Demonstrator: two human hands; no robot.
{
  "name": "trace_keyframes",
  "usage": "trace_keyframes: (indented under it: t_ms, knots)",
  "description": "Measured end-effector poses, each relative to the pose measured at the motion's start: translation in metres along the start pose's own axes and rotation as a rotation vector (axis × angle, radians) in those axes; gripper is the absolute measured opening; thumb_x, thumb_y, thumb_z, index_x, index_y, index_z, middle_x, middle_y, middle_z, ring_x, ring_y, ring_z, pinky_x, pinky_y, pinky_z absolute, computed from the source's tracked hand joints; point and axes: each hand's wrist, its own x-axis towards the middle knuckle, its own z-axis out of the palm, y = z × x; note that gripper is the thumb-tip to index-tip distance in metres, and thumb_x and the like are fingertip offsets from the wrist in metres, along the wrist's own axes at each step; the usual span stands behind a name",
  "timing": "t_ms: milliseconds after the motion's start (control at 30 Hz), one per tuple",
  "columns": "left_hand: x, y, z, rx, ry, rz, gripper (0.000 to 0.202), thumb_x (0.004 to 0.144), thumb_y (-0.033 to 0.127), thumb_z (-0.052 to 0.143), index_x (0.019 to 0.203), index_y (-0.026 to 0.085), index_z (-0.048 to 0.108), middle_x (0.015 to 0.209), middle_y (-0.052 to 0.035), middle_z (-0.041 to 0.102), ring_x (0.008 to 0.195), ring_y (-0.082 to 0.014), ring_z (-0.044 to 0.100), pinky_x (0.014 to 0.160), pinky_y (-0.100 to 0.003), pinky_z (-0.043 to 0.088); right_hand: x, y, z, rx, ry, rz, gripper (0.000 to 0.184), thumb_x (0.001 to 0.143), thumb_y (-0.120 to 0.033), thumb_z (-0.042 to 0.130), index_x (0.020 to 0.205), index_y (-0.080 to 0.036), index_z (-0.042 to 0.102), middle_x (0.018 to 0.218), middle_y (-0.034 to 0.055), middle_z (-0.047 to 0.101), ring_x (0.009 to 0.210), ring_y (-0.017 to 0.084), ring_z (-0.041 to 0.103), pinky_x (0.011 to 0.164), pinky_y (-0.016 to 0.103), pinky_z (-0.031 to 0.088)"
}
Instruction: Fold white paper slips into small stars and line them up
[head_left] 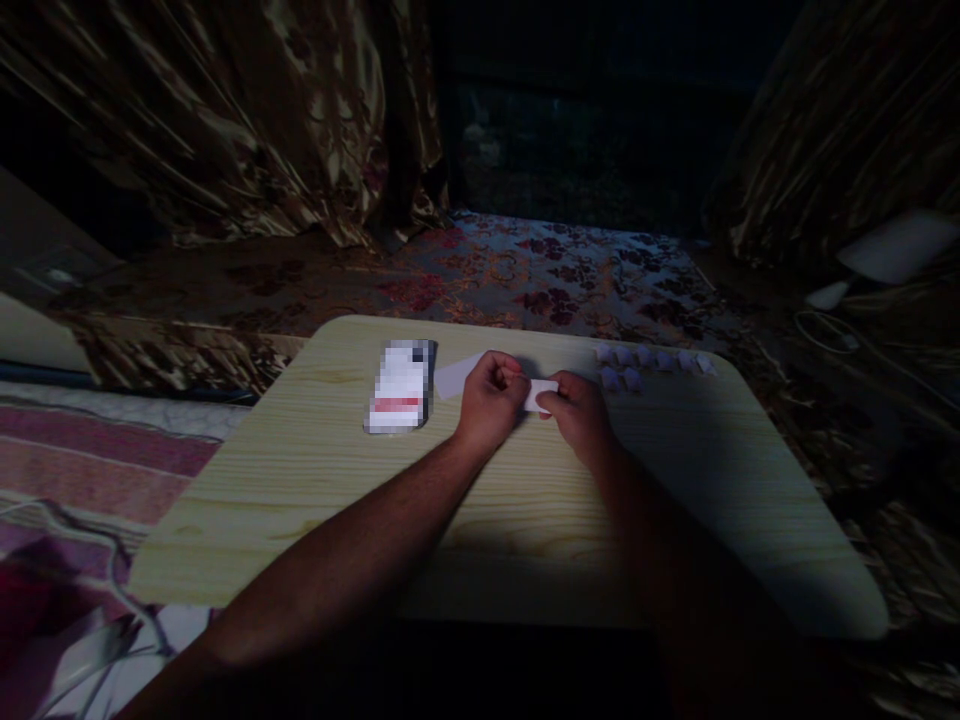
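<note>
Both hands meet above the far half of a light wood-grain table [360, 490]. My right hand [577, 408] pinches a small white piece of paper [541, 391] between thumb and fingers. My left hand [489, 400] is closed in a pinch at the paper's left edge, and its fingertips partly hide what they grip there. Just beyond the left hand lies a flat pale sheet of paper [456, 378], partly covered by that hand. To the right, several small pale folded pieces [645, 357] lie in two short rows near the far edge.
A blurred-out white object with a red band and dark edge, shaped like a phone [397, 388], lies left of the sheet. Beyond the table is a ledge with flowered cloth [555, 265] between curtains. A white lamp [896, 248] stands right; cables [112, 550] hang left.
</note>
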Motion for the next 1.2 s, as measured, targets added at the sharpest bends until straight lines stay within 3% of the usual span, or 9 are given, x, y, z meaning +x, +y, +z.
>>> trace_keyframes:
  t_ms: [233, 333, 800, 1067, 1200]
  knots:
    - [0.000, 0.002, -0.001, -0.016, -0.092, -0.113, 0.025, 0.068, 0.024, 0.074, 0.089, 0.017, 0.063, 0.067, 0.0024, 0.063, 0.057, -0.0097, 0.055, 0.056, -0.023, 0.041, -0.001, -0.006, -0.002, -0.003, 0.045, -0.017, 0.012, 0.072, -0.029, 0.061, 0.070, -0.017, 0.063, 0.056, -0.0022, 0.061, 0.053, 0.013, 0.054, 0.051, 0.024, 0.038]
    - [-0.001, 0.000, -0.001, 0.025, -0.112, -0.142, 0.020, 0.068, 0.026, 0.074, 0.082, 0.015, 0.065, 0.070, -0.0004, 0.067, 0.060, -0.0113, 0.058, 0.061, -0.024, 0.044, -0.001, -0.005, -0.001, -0.005, 0.042, -0.016, 0.015, 0.073, -0.032, 0.062, 0.071, -0.017, 0.063, 0.058, -0.0014, 0.062, 0.054, 0.013, 0.055, 0.052, 0.024, 0.039]
    - [-0.002, 0.000, -0.002, 0.073, -0.111, -0.159, 0.016, 0.069, 0.027, 0.073, 0.074, 0.015, 0.063, 0.060, 0.0033, 0.059, 0.051, -0.0076, 0.047, 0.051, -0.021, 0.033, -0.002, -0.006, -0.001, 0.005, 0.045, -0.035, 0.008, 0.070, -0.025, 0.061, 0.069, -0.018, 0.064, 0.059, -0.0024, 0.062, 0.055, 0.013, 0.053, 0.052, 0.024, 0.038]
    - [0.002, 0.003, -0.001, -0.031, 0.019, -0.115, 0.018, 0.070, 0.028, 0.073, 0.076, 0.016, 0.060, 0.056, 0.0055, 0.053, 0.047, -0.0065, 0.040, 0.047, -0.021, 0.028, 0.000, -0.011, -0.003, 0.311, 0.047, 0.051, 0.019, 0.075, -0.037, 0.063, 0.076, -0.017, 0.066, 0.059, -0.0014, 0.062, 0.054, 0.013, 0.056, 0.052, 0.026, 0.046]
    - [0.006, 0.004, -0.003, -0.055, 0.087, -0.103, 0.020, 0.069, 0.026, 0.074, 0.081, 0.016, 0.061, 0.056, 0.0057, 0.052, 0.046, -0.0071, 0.041, 0.046, -0.021, 0.029, 0.002, -0.008, -0.004, 0.321, 0.093, 0.020, 0.020, 0.073, -0.034, 0.067, 0.085, -0.018, 0.067, 0.067, -0.0005, 0.067, 0.054, 0.012, 0.056, 0.052, 0.025, 0.046]
